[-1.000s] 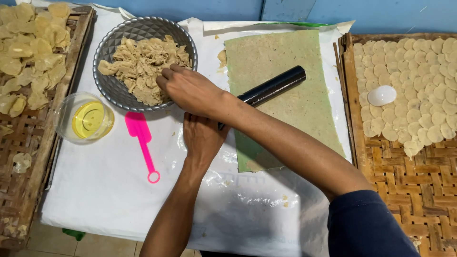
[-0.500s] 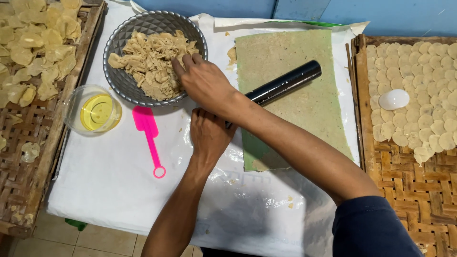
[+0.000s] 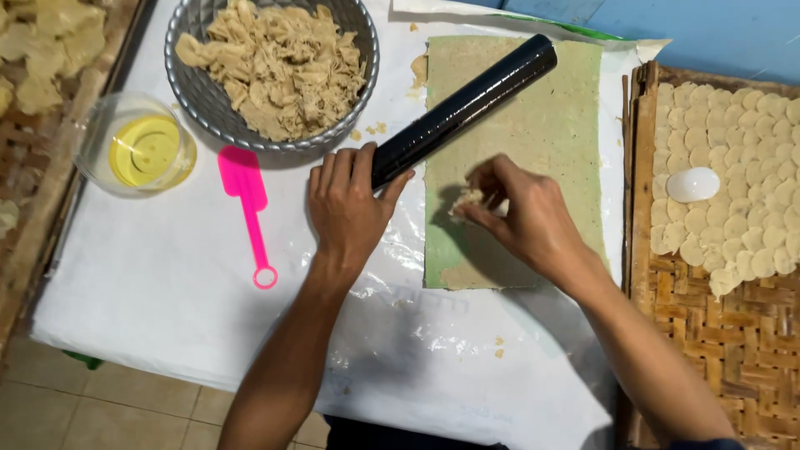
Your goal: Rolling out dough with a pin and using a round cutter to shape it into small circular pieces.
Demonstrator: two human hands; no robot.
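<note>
Green mat [image 3: 533, 125]: lying flat on white plastic sheet [image 3: 150, 283], serving as work surface.

Right hand [image 3: 521, 217]: hovering over the mat's near half, fingertips pinching a small lump of dough [image 3: 467, 200]. Step appears to be placing dough for flattening.

Left hand [image 3: 346, 204]: resting at the mat's left edge, fingers loosely touching the black roller [image 3: 462, 108], not clenching it; roller is lying diagonally across the mat.

Metal bowl [image 3: 187, 92]: left of the mat, holding torn dough scraps [image 3: 275, 62].

Glass cup [image 3: 137, 146]: further left, holding yellow oil.

Pink spatula [image 3: 246, 200]: lying between cup and mat.

Woven tray [image 3: 692, 308]: right of the mat, carrying pale discs [image 3: 750, 192].
</note>
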